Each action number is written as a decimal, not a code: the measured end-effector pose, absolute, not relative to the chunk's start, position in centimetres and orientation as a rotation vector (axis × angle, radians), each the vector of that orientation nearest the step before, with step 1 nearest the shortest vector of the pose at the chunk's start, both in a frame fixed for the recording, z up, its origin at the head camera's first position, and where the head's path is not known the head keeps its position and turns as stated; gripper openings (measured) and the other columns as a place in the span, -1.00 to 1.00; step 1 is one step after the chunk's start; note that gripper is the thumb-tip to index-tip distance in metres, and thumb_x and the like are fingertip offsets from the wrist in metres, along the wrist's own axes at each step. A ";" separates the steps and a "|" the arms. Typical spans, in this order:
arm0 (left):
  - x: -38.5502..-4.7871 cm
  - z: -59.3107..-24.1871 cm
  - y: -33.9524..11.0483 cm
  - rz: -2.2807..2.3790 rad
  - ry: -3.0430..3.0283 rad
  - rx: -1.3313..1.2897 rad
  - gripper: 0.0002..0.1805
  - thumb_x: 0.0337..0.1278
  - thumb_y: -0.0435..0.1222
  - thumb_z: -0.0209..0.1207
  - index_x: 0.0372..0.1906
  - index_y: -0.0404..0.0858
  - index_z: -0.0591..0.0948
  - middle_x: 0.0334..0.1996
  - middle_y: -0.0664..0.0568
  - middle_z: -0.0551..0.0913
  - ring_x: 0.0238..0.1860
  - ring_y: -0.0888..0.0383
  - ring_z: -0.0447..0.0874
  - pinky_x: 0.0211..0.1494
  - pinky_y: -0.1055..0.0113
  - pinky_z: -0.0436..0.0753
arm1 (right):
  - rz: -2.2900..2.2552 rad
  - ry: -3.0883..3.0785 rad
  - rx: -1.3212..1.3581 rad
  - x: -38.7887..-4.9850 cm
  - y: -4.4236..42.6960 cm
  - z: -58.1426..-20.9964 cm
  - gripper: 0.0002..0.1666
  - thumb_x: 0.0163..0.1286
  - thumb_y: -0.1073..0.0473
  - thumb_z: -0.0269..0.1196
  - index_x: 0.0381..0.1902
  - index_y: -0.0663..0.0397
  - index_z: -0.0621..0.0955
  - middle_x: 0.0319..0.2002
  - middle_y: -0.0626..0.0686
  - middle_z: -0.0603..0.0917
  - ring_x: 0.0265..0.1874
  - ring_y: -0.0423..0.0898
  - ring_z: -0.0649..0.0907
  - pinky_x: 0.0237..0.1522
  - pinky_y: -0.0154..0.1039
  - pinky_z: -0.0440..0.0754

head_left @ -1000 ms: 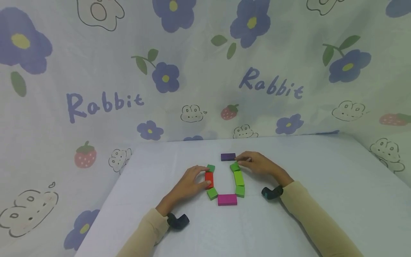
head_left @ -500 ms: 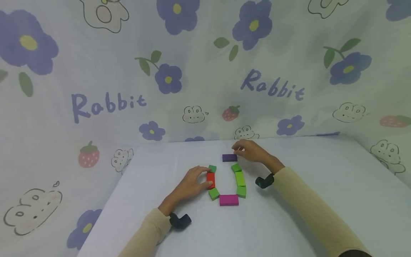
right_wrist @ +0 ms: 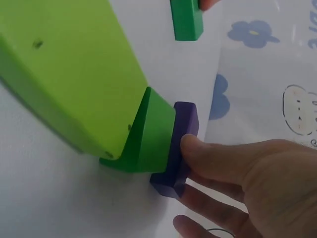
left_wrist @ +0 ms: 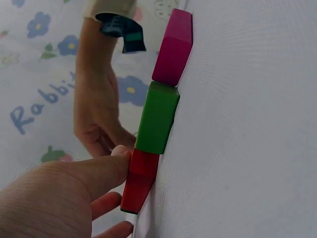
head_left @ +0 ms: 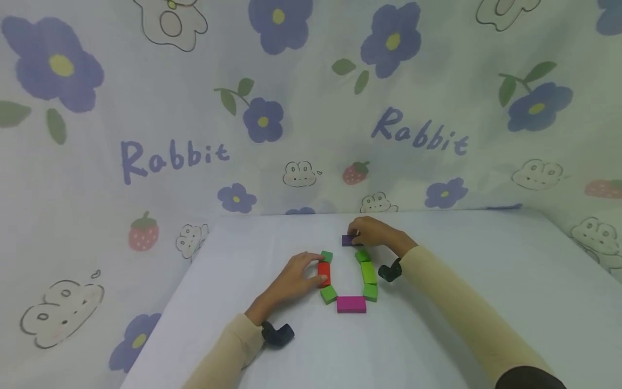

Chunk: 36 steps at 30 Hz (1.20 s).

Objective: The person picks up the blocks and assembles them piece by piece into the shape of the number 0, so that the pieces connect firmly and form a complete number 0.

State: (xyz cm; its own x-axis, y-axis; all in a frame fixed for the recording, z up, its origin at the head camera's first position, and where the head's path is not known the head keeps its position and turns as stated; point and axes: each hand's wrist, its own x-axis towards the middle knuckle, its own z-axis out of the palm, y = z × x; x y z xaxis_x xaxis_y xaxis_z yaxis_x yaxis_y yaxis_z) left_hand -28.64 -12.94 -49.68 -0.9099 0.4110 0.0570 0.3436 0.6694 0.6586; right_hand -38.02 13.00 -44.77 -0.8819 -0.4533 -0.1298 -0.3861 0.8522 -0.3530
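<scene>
At the far end of a ring of toy building blocks, my right hand [head_left: 376,232] pinches a purple block [right_wrist: 184,121], thumb on its near side and fingers behind. In the right wrist view a green block [right_wrist: 157,134] lies close against that purple block, beside a long lime block [right_wrist: 64,74]. On the ring's left side, my left hand [head_left: 291,275] has its thumb touching a red block [left_wrist: 138,183]. Its index fingertip is at the small green block [head_left: 327,255] beyond. The left fingers are relaxed and only lightly bent.
A magenta block [head_left: 351,304] forms the near end of the ring, between two green corner blocks, the left one [head_left: 329,295] and the right one [head_left: 371,293]. White cloth covers the table [head_left: 437,324]. A printed curtain [head_left: 311,108] stands behind it.
My right hand has moved from the right green block to the purple block and taken hold of it. The left hand stays at the red block. The head view has shifted slightly.
</scene>
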 end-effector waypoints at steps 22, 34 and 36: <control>-28.6 -49.4 -13.0 1.052 2.787 0.645 -0.43 0.27 0.04 0.24 0.34 0.01 0.48 0.45 -0.08 0.35 0.54 -0.16 0.12 0.49 -0.27 0.19 | -0.531 2.828 -0.685 -37.9 12.5 -44.2 -0.67 0.35 0.17 0.36 0.06 0.05 0.67 -0.05 0.02 0.71 -0.04 -0.08 0.66 0.14 -0.11 0.66; -28.7 -49.5 -12.9 1.054 2.784 0.622 -0.45 0.27 0.03 0.24 0.33 0.06 0.48 0.46 -0.08 0.33 0.56 -0.15 0.10 0.50 -0.26 0.18 | -0.556 2.768 -0.775 -37.5 11.4 -44.5 -0.75 0.33 0.20 0.35 -0.03 0.04 0.70 -0.14 -0.03 0.72 -0.13 -0.14 0.67 0.05 -0.19 0.68; -28.6 -49.5 -12.9 1.054 2.783 0.615 -0.45 0.27 0.05 0.24 0.33 0.07 0.48 0.47 -0.08 0.33 0.56 -0.15 0.09 0.49 -0.27 0.19 | -0.558 2.760 -0.781 -37.4 11.3 -44.7 -0.75 0.33 0.20 0.35 -0.03 0.04 0.70 -0.14 -0.03 0.72 -0.12 -0.15 0.67 0.05 -0.20 0.68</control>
State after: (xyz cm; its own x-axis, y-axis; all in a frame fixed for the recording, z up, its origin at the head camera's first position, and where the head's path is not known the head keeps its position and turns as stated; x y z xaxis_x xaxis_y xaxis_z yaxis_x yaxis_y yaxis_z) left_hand -28.65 -12.93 -49.54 -0.9129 0.4057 0.0459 0.3343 0.6781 0.6545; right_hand -37.38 11.34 -44.68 -0.8348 -0.5404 -0.1052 -0.4571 0.7869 -0.4146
